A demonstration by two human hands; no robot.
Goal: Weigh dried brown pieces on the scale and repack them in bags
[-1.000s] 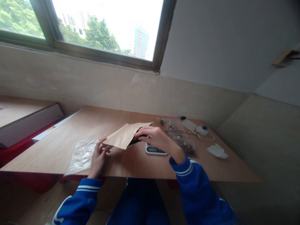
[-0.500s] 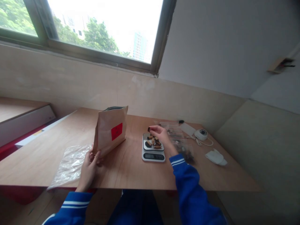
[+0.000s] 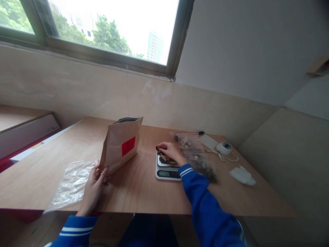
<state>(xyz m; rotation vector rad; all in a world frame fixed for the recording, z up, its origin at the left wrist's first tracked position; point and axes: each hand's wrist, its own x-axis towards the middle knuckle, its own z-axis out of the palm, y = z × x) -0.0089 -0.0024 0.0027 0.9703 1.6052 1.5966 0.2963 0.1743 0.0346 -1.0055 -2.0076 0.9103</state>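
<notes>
My left hand (image 3: 94,183) grips the lower left edge of a brown paper bag (image 3: 115,151), which stands upright with its top open and a red label (image 3: 128,146) on its front. Over a small white digital scale (image 3: 168,175), my right hand (image 3: 171,151) pinches a small dark piece (image 3: 157,148) above the left side of the weighing plate. Brown and black dried pieces (image 3: 166,159) lie on the plate, partly hidden under that hand. The display's reading is too faint to make out.
A clear plastic bag (image 3: 73,183) lies flat at the left. Zip bags with dark contents (image 3: 203,164), a white round device with a cable (image 3: 224,148) and a crumpled white tissue (image 3: 242,175) are at the right. A wall and window (image 3: 115,31) stand behind the table.
My right hand has moved left and slightly down over the scale, carrying the dark piece toward the plate's left edge. My left hand still holds the paper bag.
</notes>
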